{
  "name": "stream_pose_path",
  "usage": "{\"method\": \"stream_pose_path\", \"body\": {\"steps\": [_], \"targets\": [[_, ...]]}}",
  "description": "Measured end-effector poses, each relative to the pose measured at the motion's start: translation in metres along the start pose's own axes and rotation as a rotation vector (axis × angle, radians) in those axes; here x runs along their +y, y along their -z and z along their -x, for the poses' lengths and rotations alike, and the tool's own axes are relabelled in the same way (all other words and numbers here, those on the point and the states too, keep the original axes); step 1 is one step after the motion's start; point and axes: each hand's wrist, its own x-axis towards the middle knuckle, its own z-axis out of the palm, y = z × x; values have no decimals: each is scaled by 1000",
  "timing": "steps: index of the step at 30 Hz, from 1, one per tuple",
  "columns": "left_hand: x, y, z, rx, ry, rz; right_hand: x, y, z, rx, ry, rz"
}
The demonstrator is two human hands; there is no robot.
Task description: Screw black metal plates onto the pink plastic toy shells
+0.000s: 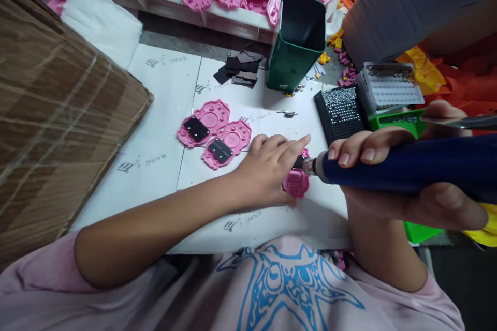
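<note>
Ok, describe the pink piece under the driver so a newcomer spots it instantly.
On the white tabletop, follow the blue driver in the right hand to its tip. The pink piece sits there, partly covered by the left hand, while its two pink neighbours lie together, uncovered.

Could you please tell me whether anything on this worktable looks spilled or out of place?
Possibly: small pink pieces and yellow pieces lie scattered beside the green bin, loose rather than in a container. Nothing looks clearly damaged.
</note>
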Motion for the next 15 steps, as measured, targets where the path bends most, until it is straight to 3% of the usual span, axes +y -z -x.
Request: {"method": "stream_pose_path", "body": {"steps": [3,15], "targets": [[0,0,0,6,0,2,3,1,0,64,15,-14],[0,0,1,9,-5,0,3,3,-1,104,22,2]]}}
